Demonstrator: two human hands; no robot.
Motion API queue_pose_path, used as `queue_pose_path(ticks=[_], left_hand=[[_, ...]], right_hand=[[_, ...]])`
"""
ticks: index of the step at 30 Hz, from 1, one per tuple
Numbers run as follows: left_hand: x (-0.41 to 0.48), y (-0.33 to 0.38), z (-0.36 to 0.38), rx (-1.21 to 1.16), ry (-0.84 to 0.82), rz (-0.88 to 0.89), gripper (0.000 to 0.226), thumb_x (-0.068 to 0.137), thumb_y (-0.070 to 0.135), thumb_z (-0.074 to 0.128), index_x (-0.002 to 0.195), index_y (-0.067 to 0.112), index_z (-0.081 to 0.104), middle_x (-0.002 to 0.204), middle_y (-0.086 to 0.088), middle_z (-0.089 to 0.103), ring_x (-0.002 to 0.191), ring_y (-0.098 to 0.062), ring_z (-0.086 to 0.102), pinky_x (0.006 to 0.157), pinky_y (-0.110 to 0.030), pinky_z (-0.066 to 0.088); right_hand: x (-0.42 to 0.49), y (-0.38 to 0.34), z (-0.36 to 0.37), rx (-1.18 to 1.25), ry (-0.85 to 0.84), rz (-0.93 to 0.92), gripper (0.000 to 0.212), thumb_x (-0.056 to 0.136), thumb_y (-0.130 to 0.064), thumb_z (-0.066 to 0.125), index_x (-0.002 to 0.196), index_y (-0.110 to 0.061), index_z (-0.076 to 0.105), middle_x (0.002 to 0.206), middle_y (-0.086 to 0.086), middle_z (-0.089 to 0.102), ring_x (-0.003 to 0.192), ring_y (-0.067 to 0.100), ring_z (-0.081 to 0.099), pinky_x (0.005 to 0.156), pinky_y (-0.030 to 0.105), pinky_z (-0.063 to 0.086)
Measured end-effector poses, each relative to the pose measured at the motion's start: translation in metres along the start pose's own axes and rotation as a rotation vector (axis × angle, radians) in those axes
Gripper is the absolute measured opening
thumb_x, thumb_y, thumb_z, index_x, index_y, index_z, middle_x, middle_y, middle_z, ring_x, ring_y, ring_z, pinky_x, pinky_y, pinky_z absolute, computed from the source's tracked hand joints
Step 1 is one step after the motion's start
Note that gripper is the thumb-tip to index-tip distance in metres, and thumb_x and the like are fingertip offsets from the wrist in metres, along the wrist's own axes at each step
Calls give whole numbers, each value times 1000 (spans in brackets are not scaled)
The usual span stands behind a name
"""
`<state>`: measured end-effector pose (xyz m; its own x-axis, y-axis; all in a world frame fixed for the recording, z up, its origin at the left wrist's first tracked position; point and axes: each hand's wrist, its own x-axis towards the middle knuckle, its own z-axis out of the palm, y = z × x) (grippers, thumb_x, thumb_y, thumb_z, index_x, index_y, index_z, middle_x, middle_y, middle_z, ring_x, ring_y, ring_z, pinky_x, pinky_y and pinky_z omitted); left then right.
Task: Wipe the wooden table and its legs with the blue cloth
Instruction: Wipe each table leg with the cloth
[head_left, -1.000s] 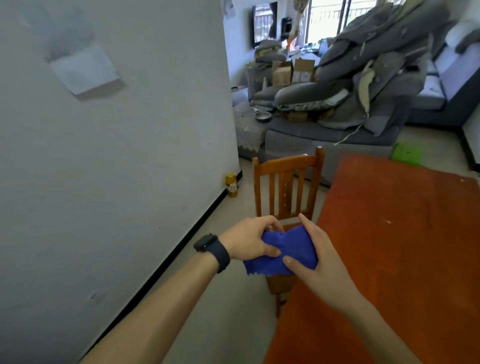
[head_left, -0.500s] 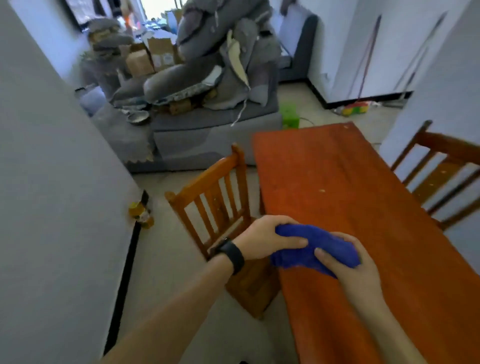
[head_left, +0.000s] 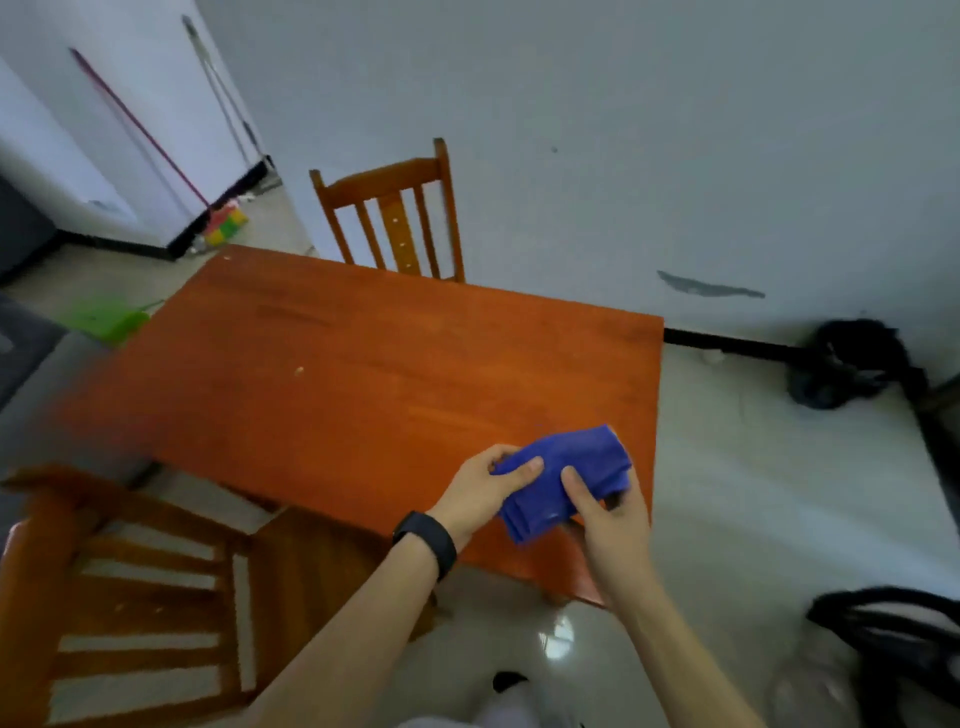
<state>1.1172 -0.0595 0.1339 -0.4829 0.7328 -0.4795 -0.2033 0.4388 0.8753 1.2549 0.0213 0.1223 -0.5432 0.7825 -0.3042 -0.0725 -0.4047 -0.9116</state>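
Head view: the gaze had swung to face the surface (head_left: 363, 374) squarely. The blue cloth (head_left: 566, 467), a second before held off its edge, now sat folded above the near right corner, with the left hand (head_left: 483, 491) and right hand (head_left: 610, 519) both gripping it. Wiping looked about to begin. Whether the cloth touched the surface was unclear, and the legs lay mostly hidden underneath.
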Motion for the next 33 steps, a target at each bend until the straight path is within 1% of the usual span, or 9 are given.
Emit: queue_pose_path(ticks=[3, 6, 9, 15, 20, 25, 27, 30, 33], left_hand=[[-30, -45, 21, 185, -102, -27, 33, 88, 47, 70, 108, 21, 66, 104, 4, 73, 91, -10, 70, 84, -30, 58], [-61, -99, 35, 519, -167, -48, 23, 91, 47, 66, 107, 31, 63, 111, 10, 67, 101, -8, 64, 91, -32, 54], [-87, -138, 39, 867, -250, -12, 30, 96, 38, 60, 124, 28, 58, 125, 7, 62, 112, -12, 59, 94, -26, 46], [-90, -165, 41, 1339, -431, 213, 49, 99, 38, 52, 145, 24, 43, 153, -2, 38, 141, -21, 34, 115, -35, 30], [-61, -171, 47, 1688, -461, 477, 68, 100, 44, 47, 157, 27, 15, 166, -4, 4, 153, -24, 6, 122, -46, 8], [-8, -178, 48, 1837, -448, 738, 80, 100, 51, 42, 157, 28, -9, 159, 0, -27, 152, -23, -11, 122, -52, 1], [12, -188, 49, 1842, -428, 855, 82, 100, 53, 39, 156, 27, -15, 155, 1, -31, 150, -22, -17, 121, -52, -2], [47, -206, 52, 1822, -391, 1047, 83, 99, 55, 38, 156, 28, -16, 160, 0, -24, 149, -21, -17, 122, -54, -1], [74, -224, 55, 1731, -319, 1089, 83, 97, 53, 44, 158, 28, -7, 165, -1, -9, 152, -22, -7, 122, -56, 4]], right_hand=[[-47, 42, -30, -36, 205, 9, 49, 85, -18, 76, 130, -17, 57, 119, 6, 70, 110, 25, 67, 96, 54, 52], [-104, 94, -66, -76, 332, 88, 38, 84, -19, 77, 120, -18, 63, 113, 10, 71, 101, 23, 70, 91, 56, 54], [-170, 142, -99, -97, 503, 190, 31, 85, -21, 76, 112, -31, 63, 105, -1, 73, 96, 19, 70, 89, 55, 55], [-271, 205, -125, -49, 710, 276, 34, 87, -23, 73, 116, -33, 60, 102, -6, 72, 94, 18, 69, 88, 49, 55], [-303, 243, -109, 10, 811, 320, 37, 87, -14, 71, 121, -24, 57, 104, -4, 70, 96, 17, 67, 76, 30, 52], [-286, 302, -81, 27, 872, 309, 49, 85, -6, 63, 117, -42, 55, 109, -10, 67, 101, 13, 65, 86, 35, 52], [-268, 322, -71, 47, 896, 268, 52, 86, -3, 60, 111, -47, 52, 113, -13, 65, 105, 10, 63, 87, 30, 50], [-232, 348, -62, 60, 931, 191, 53, 86, -2, 62, 114, -46, 51, 114, -13, 64, 103, 5, 62, 82, 22, 47], [-188, 375, -66, 23, 917, 126, 51, 86, -8, 65, 122, -40, 50, 114, -12, 64, 101, 6, 62, 80, 19, 47]])
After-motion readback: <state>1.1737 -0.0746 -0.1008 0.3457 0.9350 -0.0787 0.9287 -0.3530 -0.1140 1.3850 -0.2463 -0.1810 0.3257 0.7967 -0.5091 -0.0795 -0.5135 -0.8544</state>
